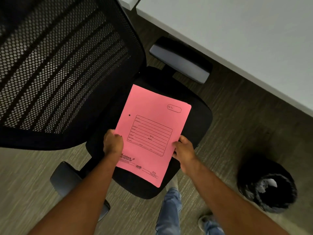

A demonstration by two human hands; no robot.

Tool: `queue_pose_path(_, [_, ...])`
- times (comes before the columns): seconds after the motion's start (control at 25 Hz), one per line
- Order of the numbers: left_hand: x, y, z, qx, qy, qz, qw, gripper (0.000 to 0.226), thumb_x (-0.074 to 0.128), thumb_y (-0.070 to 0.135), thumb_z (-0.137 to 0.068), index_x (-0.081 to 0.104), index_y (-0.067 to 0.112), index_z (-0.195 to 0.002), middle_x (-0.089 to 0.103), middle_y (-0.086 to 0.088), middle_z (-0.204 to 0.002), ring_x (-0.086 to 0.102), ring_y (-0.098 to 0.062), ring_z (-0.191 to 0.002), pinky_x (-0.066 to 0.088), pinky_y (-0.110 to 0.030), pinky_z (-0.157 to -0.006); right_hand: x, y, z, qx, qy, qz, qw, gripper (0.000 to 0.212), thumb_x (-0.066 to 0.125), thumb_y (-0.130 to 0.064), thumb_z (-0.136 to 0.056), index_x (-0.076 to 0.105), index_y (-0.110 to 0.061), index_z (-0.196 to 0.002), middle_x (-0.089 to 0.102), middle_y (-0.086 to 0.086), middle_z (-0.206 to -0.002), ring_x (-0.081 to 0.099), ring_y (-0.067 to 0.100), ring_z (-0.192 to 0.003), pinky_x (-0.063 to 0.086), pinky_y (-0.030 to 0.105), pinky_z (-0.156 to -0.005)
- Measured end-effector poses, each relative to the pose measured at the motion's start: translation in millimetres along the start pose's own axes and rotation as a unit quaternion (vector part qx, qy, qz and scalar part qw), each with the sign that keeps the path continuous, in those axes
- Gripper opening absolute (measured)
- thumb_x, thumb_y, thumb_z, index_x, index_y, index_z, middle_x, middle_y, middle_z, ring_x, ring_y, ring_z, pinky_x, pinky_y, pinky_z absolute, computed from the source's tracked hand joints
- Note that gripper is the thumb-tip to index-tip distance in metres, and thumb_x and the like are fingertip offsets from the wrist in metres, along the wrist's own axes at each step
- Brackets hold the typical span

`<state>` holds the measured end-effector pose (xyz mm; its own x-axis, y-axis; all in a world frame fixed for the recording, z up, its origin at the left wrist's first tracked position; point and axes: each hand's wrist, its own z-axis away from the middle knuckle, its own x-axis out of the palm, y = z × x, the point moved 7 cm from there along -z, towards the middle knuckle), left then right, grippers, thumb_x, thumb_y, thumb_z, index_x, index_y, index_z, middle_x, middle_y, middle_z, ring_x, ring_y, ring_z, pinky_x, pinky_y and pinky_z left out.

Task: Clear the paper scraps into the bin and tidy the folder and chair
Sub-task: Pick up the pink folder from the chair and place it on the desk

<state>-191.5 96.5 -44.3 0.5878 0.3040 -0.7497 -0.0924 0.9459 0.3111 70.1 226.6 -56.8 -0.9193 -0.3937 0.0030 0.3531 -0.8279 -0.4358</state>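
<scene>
Pink folder [152, 133] in both hands, over chair [194, 119], bin [267, 189] nearby

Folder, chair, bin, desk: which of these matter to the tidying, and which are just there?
Part of the job: pink folder held in left hand and right hand; chair; bin with paper scraps.
Just there: desk; carpet.

The pink folder [152, 133] carries all the readable print. A small box near its top corner reads "File No." Near the bottom edge sits the brand "Krishna" — beside a small emblem — and the number "333". The lined form's field labels are too small to make out.
</scene>
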Motion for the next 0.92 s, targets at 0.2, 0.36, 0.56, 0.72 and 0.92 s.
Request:
queue_pose_path(0.2, [-32.3, 34.1, 59.8, 0.025, -0.021, 0.048, 0.998, 0.021, 0.041, 0.015, -0.102, 0.057, 0.016, -0.114, 0.058, 0.005, -0.087, 0.057, -0.011, -0.068, 0.042, -0.025, -0.051, -26.8, -41.2, 54.6, -0.034, 0.021, 0.007, 0.999, 0.031, 0.042, 0.005, -0.096, 0.067, -0.007, -0.110, 0.075, 0.017, -0.111, 0.070, 0.024, -0.092, 0.058, 0.051, -0.091])
queue_pose_path(0.36, [-53.8, 75.1, 104.5, 0.051, -0.045, 0.094, 0.993, 0.018, 0.042, 0.017, -0.100, 0.058, 0.020, -0.108, 0.065, -0.001, -0.094, 0.065, -0.018, -0.074, 0.049, -0.027, -0.056, -55.1, -89.3, 101.2, -0.074, 0.053, -0.002, 0.996, 0.031, 0.043, 0.005, -0.095, 0.067, -0.009, -0.108, 0.075, 0.017, -0.112, 0.071, 0.032, -0.101, 0.058, 0.054, -0.093])
queue_pose_path(0.56, [-63.1, 155.0, 154.5, 0.096, -0.083, 0.170, 0.977, 0.018, 0.043, 0.018, -0.100, 0.059, 0.023, -0.107, 0.066, -0.001, -0.099, 0.067, -0.018, -0.083, 0.052, -0.029, -0.060, -99.5, -149.5, 149.5, -0.120, 0.069, -0.055, 0.989, 0.027, 0.053, 0.000, -0.093, 0.066, -0.010, -0.115, 0.077, 0.011, -0.108, 0.075, 0.032, -0.098, 0.063, 0.041, -0.076])
queue_pose_path(0.72, [-60.9, 244.1, 189.2, 0.141, -0.098, 0.223, 0.960, 0.019, 0.045, 0.017, -0.099, 0.060, 0.018, -0.109, 0.064, 0.003, -0.096, 0.063, -0.010, -0.080, 0.047, -0.025, -0.057, -144.6, -195.4, 176.7, -0.166, 0.081, -0.066, 0.981, 0.021, 0.056, -0.009, -0.098, 0.063, -0.012, -0.117, 0.077, 0.008, -0.106, 0.076, 0.024, -0.087, 0.060, 0.029, -0.063])
queue_pose_path(0.92, [-36.0, 359.9, 212.3, 0.165, -0.138, 0.259, 0.942, 0.018, 0.047, 0.016, -0.097, 0.060, 0.016, -0.109, 0.069, -0.007, -0.101, 0.067, -0.018, -0.082, 0.058, -0.034, -0.062, -206.3, -258.6, 177.9, -0.194, 0.122, -0.063, 0.971, 0.025, 0.049, -0.008, -0.101, 0.057, -0.016, -0.123, 0.072, 0.007, -0.111, 0.074, 0.029, -0.093, 0.063, 0.043, -0.076])
